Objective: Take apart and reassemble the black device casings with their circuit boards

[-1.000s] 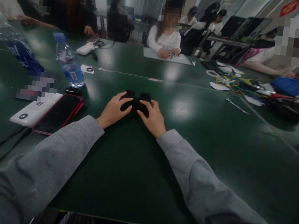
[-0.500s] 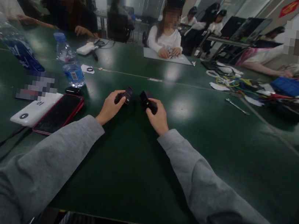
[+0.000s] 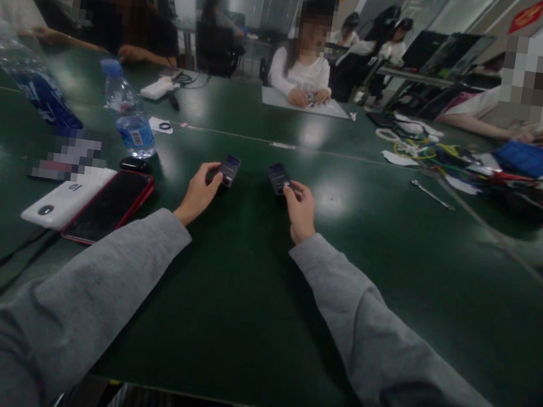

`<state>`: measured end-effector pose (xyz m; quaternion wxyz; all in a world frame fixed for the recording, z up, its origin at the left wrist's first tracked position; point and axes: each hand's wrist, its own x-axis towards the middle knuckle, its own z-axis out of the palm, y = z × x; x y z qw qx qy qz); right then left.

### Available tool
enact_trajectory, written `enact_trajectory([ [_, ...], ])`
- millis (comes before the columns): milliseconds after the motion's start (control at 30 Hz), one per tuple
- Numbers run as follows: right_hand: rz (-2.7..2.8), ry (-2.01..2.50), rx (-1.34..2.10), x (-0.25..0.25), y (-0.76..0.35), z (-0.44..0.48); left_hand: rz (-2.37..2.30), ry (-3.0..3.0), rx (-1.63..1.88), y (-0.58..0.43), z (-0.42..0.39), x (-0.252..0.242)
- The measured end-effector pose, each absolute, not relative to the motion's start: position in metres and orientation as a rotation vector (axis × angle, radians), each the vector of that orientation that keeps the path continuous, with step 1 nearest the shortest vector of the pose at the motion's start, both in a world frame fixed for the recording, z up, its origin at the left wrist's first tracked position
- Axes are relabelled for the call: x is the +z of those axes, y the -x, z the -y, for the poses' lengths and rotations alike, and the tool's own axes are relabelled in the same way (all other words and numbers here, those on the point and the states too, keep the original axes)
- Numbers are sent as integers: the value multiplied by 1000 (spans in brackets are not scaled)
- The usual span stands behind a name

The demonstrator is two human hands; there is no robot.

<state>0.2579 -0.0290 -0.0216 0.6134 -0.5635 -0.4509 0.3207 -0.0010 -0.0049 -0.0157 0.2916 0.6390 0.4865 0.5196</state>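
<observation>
Gleaming under dark devices: green table; people, red signs beyond.

Dim, w/ glare on tbl

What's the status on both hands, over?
Left hand: holding one dark device. Right hand: holding second dark device. Both apart. Red-edged phone near left sleeve.

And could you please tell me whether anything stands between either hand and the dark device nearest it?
Nothing visible does: the left hand already holds the left device, and the right hand holds the right device. The bottle stands off to the left, outside both grips.
</observation>
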Motion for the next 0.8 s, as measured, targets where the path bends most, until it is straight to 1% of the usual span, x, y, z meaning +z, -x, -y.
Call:
enact_trajectory([
  [200,1029,1358,627,-27,-260,25,-1255,-1687,1370,2,3,-19],
  [467,1171,1471,445,-36,-268,19,-1286,-1676,1352,3,-3,-27],
  [667,1355,1422,376,-28,-262,28,-1291,-1770,1322,1,0,-24],
  [800,1515,1431,307,-20,-256,37,-1356,-1946,1328,1,4,-18],
])
